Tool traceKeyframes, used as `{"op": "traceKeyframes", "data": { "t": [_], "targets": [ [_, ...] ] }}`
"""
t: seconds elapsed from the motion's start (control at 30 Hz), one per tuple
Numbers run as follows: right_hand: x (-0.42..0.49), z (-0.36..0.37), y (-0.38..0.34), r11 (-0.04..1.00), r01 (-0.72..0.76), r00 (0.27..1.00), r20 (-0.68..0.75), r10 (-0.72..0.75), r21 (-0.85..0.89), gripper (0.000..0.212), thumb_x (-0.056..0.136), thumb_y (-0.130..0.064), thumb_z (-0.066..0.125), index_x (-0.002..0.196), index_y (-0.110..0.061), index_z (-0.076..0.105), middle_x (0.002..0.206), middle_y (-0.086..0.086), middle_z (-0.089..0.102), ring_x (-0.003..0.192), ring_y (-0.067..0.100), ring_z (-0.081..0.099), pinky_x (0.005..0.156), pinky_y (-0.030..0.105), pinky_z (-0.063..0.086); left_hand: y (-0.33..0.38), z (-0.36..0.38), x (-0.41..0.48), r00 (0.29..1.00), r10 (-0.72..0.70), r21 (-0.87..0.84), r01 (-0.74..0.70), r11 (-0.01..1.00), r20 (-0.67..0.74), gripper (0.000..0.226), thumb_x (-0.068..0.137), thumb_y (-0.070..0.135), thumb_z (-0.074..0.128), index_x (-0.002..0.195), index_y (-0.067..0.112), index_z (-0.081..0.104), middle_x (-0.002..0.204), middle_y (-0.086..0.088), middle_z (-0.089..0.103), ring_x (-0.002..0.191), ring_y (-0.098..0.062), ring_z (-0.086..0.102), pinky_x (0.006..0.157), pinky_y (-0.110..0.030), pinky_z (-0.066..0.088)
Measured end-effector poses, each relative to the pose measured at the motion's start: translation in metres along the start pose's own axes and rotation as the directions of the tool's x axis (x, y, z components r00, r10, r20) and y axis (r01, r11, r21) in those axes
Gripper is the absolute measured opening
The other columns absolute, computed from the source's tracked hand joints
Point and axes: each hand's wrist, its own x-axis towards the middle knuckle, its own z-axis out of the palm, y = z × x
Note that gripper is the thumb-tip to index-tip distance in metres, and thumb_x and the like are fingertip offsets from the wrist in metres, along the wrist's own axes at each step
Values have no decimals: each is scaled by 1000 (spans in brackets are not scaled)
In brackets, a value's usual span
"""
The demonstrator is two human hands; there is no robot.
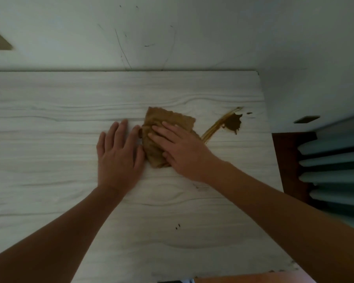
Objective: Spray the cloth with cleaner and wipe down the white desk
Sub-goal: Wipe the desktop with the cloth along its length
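Note:
A folded brown cloth (164, 123) lies in the middle of the white wood-grain desk (70, 201). My right hand (182, 148) presses flat on the cloth with straight fingers. My left hand (119, 154) rests flat on the desk just left of the cloth, its thumb and index finger touching the cloth's edge. A dark brown stain (233, 123) with a streaked smear (217, 127) sits on the desk to the right of the cloth. No spray bottle is in view.
The desk's back edge meets a scuffed white wall (172, 37). The desk's right edge runs near a ribbed teal radiator (335, 172). Small dark specks (177, 226) lie toward the near edge of the desk.

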Motion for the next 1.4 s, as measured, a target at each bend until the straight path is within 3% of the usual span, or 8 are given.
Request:
{"op": "traceKeyframes", "data": {
  "t": [0.37,0.57,0.8,0.93,1.07,1.17,1.27,1.4],
  "targets": [
    [15,-59,157,867,-494,863,-85,498,65,61,97,-28,37,153,-4,35,159,19,33,147,35,29,124,41,14,-1,1,0,1000,-2,-1,2,1000,-7,57,100,37,36,151,15,49,162,-16,40,153,-36,30,126,-55,19],
    [-16,-35,81,955,-288,954,-61,293,74,62,88,-24,40,145,-2,48,151,23,45,139,47,40,117,55,28,0,-1,0,1000,-5,-8,5,1000,3,57,100,37,36,151,15,49,162,-17,39,153,-36,29,127,-55,18],
    [-74,-13,12,1000,-19,997,72,19,2,61,97,-28,38,157,-18,31,164,3,28,153,26,20,125,42,16,0,-1,0,1000,-1,2,1,1000,5,57,100,36,37,152,15,48,162,-16,38,153,-36,29,126,-55,18],
    [-35,-30,81,984,-180,983,-24,180,-7,57,95,-24,46,150,-12,43,156,12,41,145,33,34,123,47,19,0,0,1,1000,-2,2,2,1000,3,57,100,36,36,152,16,49,162,-16,38,153,-36,29,127,-55,18],
    [-14,-56,163,894,-446,885,-125,448,46,56,98,-19,47,152,-6,38,159,17,34,148,35,28,122,34,3,0,1,0,1000,5,4,-5,1000,-26,56,99,34,39,150,14,51,161,-17,41,152,-37,31,125,-56,19],
    [-18,-58,172,842,-530,829,-147,539,98,56,101,-17,45,154,-5,31,161,19,28,150,35,23,123,37,6,-1,1,0,1000,8,2,-8,1000,-21,56,100,35,38,151,14,50,161,-17,40,152,-37,30,126,-55,19],
    [-42,-43,137,842,-530,826,-162,540,105,58,99,-20,41,153,-4,33,159,21,32,147,40,27,124,46,14,-1,0,0,1000,7,-3,-7,1000,-19,57,100,36,37,151,14,50,161,-18,39,152,-37,30,126,-55,19],
    [-87,-36,95,920,-390,919,-44,392,48,61,98,-31,31,156,-12,30,163,10,28,151,30,20,125,43,13,-1,0,0,1000,10,-2,-10,1000,-23,56,100,35,38,150,14,50,161,-18,40,151,-38,31,125,-55,19]
  ]
}}
